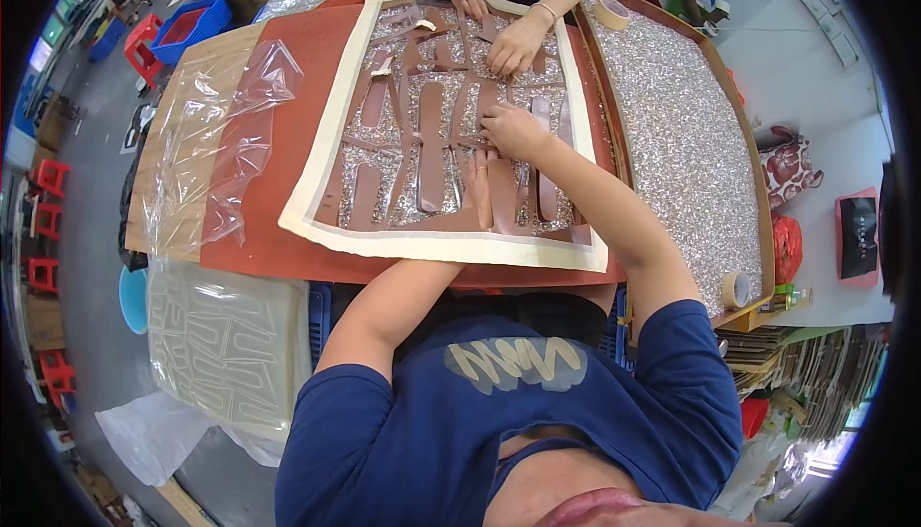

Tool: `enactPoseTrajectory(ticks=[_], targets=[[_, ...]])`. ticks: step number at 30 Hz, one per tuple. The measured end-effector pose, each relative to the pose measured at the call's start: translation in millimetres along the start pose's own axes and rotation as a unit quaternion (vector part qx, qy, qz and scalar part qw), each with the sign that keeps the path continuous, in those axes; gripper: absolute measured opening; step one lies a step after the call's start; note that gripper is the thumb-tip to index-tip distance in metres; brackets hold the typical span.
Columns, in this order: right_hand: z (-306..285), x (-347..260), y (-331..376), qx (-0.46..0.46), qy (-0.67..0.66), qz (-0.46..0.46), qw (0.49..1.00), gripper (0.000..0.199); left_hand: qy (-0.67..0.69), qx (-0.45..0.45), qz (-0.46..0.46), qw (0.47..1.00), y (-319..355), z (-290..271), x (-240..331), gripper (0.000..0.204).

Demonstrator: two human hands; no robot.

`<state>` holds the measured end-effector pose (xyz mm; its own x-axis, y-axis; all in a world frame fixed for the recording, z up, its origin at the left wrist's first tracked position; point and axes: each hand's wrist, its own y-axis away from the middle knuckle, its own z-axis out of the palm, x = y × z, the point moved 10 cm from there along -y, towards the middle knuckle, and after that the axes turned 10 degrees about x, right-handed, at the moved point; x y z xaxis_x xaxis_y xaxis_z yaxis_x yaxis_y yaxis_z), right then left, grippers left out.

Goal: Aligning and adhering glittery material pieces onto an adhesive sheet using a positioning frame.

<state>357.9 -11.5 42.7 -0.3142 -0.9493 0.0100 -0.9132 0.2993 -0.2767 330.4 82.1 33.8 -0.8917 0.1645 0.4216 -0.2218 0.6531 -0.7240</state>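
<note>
A cream-bordered panel (312, 182) lies in front of me, with brown strips and cut-out shapes over sparkling silver material. My left forearm passes under its near border. The fingers of my left hand (479, 189) show stretched out among the brown strips near the panel's middle; the rest of that hand is hidden. Just above them, my right hand (514, 132) is closed, fingertips together at the brown pieces. What it pinches is too small to make out. Across the panel, another person's hand (517, 45) works at the far part, with that person's other hand (469, 5) beside it.
Under the panel is a reddish-brown sheet (278, 254). Clear plastic film (206, 143) covers wood at the left. A glittering silver sheet (681, 115) lies at the right with tape rolls (611, 14) on it. A stack of translucent moulded sheets (225, 345) sits at the lower left.
</note>
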Motion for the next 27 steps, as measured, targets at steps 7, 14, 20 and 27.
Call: enactPoseTrajectory(ticks=[7, 14, 20, 27], targets=[[14.2, -5.6, -2.6, -0.071, 0.027, 0.004, 0.997, 0.013, 0.008, -0.176, -0.074, 0.981, -2.4, 10.9, -10.1, 0.073], [16.0, -0.1, -1.0, -0.109, 0.045, 0.002, 0.993, 0.016, -0.072, -0.025, 0.009, 0.997, -11.8, -25.6, -6.0, 0.056], [1.3, -26.7, 0.0, -0.025, 0.122, -0.116, 0.985, 0.013, -0.092, -0.048, -0.012, 0.994, -7.9, -21.0, -24.3, 0.055], [-113.4, 41.0, -36.6, 0.102, 0.091, 0.065, 0.988, 0.010, -0.100, -0.091, -0.022, 0.991, -18.3, -11.1, -22.5, 0.055]])
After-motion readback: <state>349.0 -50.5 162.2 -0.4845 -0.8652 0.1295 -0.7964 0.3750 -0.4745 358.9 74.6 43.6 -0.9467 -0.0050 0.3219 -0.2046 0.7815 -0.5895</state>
